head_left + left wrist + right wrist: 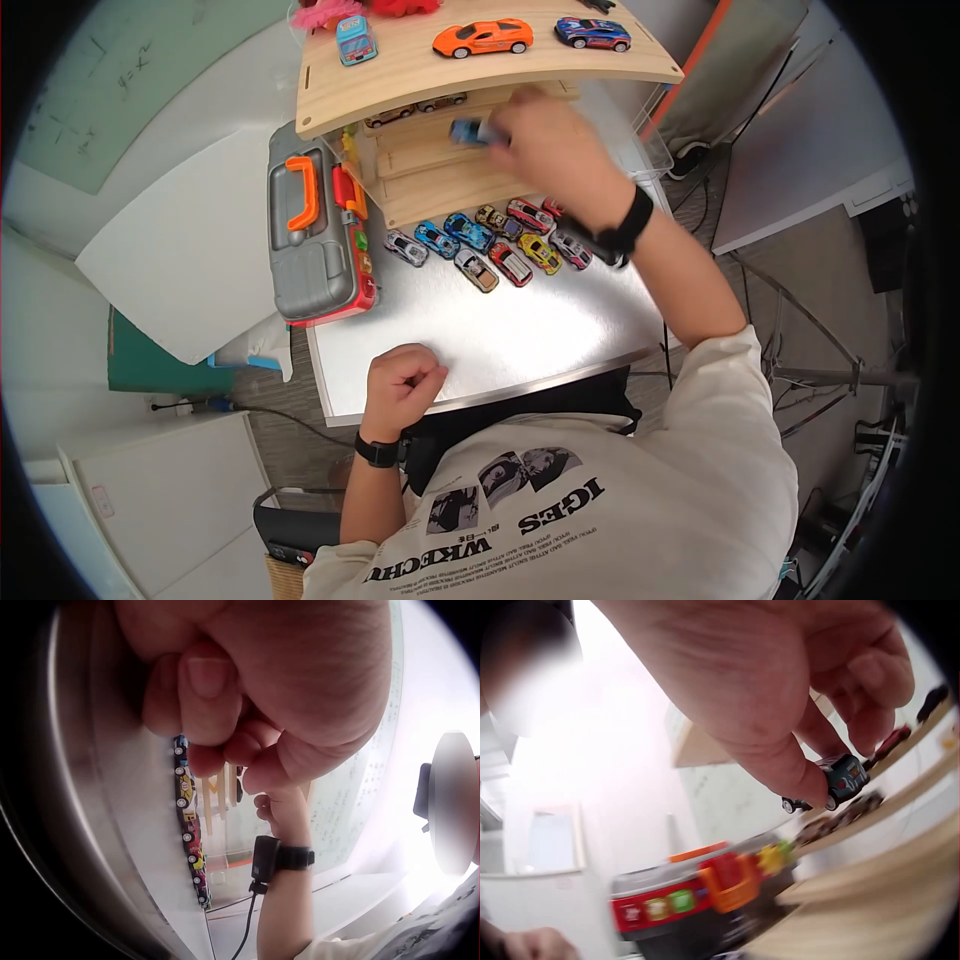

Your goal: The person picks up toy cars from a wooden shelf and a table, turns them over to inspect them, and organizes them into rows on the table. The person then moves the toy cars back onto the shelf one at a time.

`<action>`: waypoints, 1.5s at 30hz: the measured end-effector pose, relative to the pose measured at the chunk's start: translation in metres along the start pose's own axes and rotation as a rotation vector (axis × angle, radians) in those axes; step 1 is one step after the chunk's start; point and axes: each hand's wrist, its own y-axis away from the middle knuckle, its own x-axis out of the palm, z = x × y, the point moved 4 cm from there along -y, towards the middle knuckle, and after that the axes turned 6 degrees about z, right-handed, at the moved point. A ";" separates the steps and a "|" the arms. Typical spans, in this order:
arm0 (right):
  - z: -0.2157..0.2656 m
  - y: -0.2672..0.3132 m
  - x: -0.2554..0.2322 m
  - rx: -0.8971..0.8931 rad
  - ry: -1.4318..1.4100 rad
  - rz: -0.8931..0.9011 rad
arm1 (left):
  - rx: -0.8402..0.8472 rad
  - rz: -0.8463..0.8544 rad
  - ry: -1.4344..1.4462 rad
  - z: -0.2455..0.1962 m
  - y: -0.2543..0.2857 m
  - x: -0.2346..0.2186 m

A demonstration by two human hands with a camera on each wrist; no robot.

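Toy car (847, 780) pinched in right hand (555, 150) — partly covered, blurred in head view; left hand (398, 392) curled.

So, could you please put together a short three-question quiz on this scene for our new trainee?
1. What does the right hand hold?
2. True or false: the orange car stands on the top board.
3. What colour is the handle on the grey toolbox? a) green, b) orange, c) white

Key: 1. a small toy car; 2. true; 3. b
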 end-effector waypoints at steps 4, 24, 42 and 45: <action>-0.065 -0.043 0.011 0.098 0.144 -0.026 | 0.015 0.010 -0.025 0.000 0.000 0.000; -0.096 -0.064 0.046 -0.199 0.093 -0.174 | 0.008 -0.023 0.014 -0.002 -0.002 -0.001; 0.002 0.018 0.012 0.029 -0.105 0.240 | 0.016 0.016 -0.041 -0.003 0.000 0.000; 0.056 0.069 0.033 -0.018 -0.140 0.530 | 0.025 0.026 -0.063 -0.003 -0.001 0.000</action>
